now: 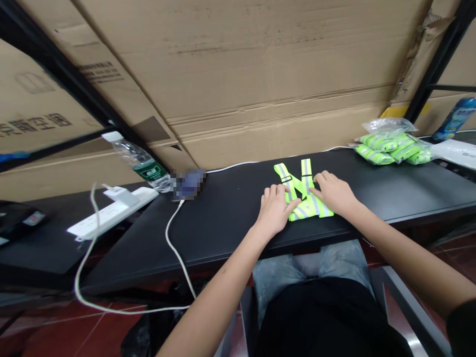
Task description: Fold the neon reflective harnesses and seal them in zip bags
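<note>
Black desk, hands, cardboard cartons behind

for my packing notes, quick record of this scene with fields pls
left hand: flat on the neon yellow reflective vest
right hand: fingers on the same vest
vest: silver stripes, lying on the black table
right of it: neon yellow bundles with clear plastic
left of it: plastic water bottle, white power strip
</note>
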A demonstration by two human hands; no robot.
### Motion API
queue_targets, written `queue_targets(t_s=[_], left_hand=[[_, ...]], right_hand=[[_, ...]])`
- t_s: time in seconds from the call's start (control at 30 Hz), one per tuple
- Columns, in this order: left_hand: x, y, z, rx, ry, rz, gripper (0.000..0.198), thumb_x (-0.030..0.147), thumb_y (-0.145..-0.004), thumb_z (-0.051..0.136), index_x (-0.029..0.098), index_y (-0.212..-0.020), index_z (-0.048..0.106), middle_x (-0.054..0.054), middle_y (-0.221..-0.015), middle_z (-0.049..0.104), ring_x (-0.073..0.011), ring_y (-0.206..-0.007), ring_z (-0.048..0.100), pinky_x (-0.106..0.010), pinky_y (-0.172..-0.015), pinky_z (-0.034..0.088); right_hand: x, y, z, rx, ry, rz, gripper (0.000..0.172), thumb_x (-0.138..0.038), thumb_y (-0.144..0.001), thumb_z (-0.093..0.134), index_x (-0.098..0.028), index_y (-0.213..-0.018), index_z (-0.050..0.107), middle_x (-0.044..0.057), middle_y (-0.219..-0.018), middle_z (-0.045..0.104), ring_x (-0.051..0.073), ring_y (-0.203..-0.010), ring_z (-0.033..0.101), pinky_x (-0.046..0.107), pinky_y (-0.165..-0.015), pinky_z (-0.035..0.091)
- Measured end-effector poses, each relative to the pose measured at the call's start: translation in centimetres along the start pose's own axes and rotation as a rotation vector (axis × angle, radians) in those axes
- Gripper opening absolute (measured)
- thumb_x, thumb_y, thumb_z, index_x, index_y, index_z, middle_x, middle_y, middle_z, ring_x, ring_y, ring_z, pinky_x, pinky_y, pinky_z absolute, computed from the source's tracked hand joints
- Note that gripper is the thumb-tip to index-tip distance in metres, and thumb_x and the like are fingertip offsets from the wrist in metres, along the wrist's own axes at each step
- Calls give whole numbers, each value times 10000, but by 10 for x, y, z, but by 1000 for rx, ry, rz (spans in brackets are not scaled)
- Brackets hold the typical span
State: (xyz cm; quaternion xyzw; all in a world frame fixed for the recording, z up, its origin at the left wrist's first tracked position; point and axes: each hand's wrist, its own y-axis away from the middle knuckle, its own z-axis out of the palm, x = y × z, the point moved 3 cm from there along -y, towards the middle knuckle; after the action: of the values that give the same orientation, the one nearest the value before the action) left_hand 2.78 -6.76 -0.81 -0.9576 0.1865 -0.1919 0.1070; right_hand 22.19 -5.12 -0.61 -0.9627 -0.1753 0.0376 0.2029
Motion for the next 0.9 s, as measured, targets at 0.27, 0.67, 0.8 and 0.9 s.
queue_targets(t_s=[0.27,0.67,0.8,0.9], left_hand=[[20,27,-3,143,-105,220,336,288,-1047,421,168,-856,670,-62,-856,663,-196,-837,624,-304,-739,508],[31,84,-2,204,-34,403,598,487,-838,729,123,-1290,581,-204,-1294,633,-370,-1272,557,-534,-1023,518],[37,103,1,309,-35,477,293,181,-924,630,131,-1212,623,-171,-1203,671,-301,-1194,612,-428,-974,559],[41,105,-5,324,-11,499,247,127,-948,573,139,-1186,636,-135,-1141,701,-265,-1124,640,-401,-935,559]], right_hand=[[-22,40,-18,173,-11,-331,357,-382,-1016,508,-186,-750,642,66,-693,638,210,-701,576,333,-668,427],[-21,100,-21,226,-54,-444,644,-588,-895,618,-56,-1258,600,230,-1196,656,336,-1032,608,484,-876,517],[-26,116,-25,443,-20,-457,389,-468,-906,667,-120,-1079,680,161,-977,707,270,-874,604,419,-808,513],[-22,115,-28,513,-85,-470,318,-464,-895,686,-147,-924,693,109,-810,691,226,-757,594,367,-722,499]])
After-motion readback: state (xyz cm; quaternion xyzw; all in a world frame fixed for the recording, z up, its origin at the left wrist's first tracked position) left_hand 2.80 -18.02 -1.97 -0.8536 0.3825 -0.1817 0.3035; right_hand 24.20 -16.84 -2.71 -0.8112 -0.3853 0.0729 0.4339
